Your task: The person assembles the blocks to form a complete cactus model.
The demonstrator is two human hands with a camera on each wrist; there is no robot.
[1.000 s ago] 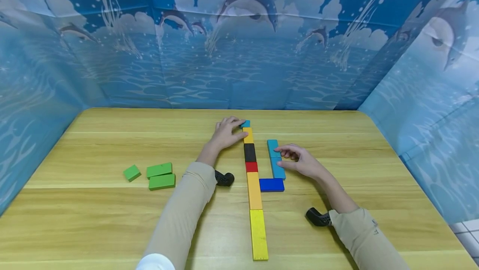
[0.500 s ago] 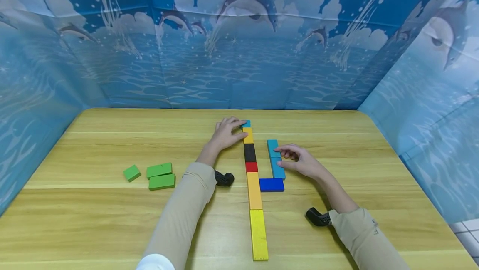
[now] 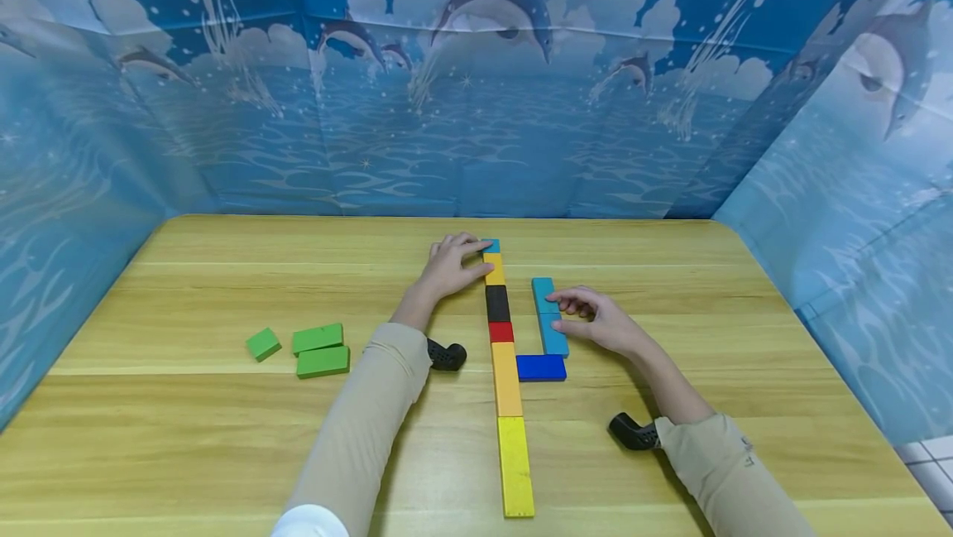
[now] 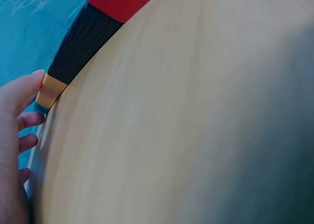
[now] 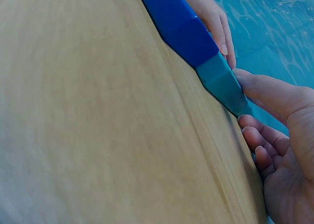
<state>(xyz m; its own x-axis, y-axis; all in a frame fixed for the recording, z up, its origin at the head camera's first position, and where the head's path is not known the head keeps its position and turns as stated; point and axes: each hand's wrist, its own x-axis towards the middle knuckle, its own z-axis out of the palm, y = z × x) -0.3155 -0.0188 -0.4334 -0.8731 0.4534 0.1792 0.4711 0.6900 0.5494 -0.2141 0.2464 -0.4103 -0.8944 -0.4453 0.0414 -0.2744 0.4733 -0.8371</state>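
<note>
My left hand reaches to the far end of a line of blocks. Its forefinger touches a small light blue block, and its thumb rests at the orange block just nearer. Below these in the line come a black block, a red block, a longer orange block and a yellow block. On the right, my right hand touches two light blue blocks laid end to end, thumb and forefinger spread along their side. A dark blue block joins them to the line.
Three green blocks lie apart on the left of the wooden table. A black wrist device sticks out from each sleeve. A blue dolphin-print curtain stands behind the table's far edge.
The small light blue block at the far end has slid slightly right under my left forefinger, more in line with the orange block. My right hand stays where it was.
</note>
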